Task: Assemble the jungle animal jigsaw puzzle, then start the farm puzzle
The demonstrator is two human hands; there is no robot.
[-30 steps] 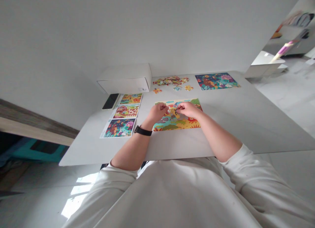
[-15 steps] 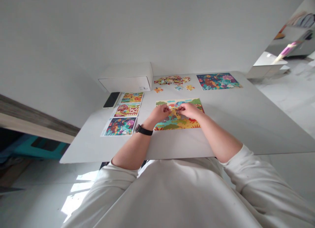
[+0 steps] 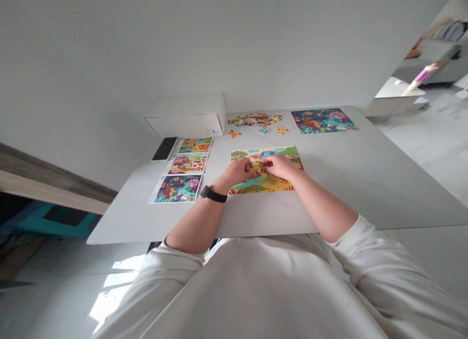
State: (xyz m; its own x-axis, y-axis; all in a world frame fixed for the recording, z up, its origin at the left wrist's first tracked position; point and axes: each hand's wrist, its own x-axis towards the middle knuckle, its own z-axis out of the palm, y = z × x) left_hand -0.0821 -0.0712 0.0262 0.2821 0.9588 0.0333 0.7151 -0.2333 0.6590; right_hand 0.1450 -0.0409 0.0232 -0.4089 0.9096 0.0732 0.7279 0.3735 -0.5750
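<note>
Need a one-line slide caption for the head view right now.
Over a colourful jigsaw on a white table, left hand and right hand meet; loose pieces lie beyond.

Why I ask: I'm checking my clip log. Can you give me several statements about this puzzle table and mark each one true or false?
1. The left hand and the right hand both rest on the near puzzle. True.
2. The black watch sits on the right wrist. False: it is on the left wrist.
3. Loose pieces lie beyond that puzzle, to the right of the white box. True.
4. The dark phone lies on the far right. False: it lies on the left, beside the picture sheets.
</note>
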